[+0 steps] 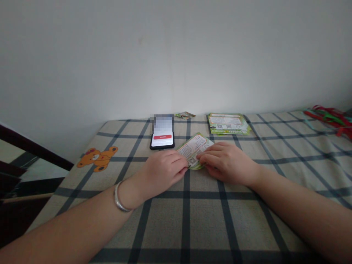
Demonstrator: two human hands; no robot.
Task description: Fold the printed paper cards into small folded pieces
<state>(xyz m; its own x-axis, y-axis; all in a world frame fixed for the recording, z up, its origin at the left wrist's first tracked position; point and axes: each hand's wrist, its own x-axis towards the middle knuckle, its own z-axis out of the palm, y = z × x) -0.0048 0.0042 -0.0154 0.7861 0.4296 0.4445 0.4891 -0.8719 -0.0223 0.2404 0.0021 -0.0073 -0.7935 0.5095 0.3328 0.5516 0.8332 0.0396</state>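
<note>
A green and white printed packet (pixel 195 146), with small text and a square code on it, lies at a slant between my two hands. My left hand (pixel 166 167), with a silver bangle at the wrist, has its fingers closed on the packet's lower left corner. On its right side, my right hand (pixel 227 161) pinches the packet with curled fingers. Just beyond my left hand a phone (pixel 162 141) lies face up, its screen lit with a red button. My palms and some fingertips are hidden.
Similar green packets (pixel 228 124) lie stacked at the back right. A small crumpled scrap (pixel 186 115) rests near the wall (pixel 176 55). Red and green ribbons (pixel 332 119) lie at the far right. The checked tablecloth (pixel 165 227) bears a bear picture (pixel 97 158) near its left edge.
</note>
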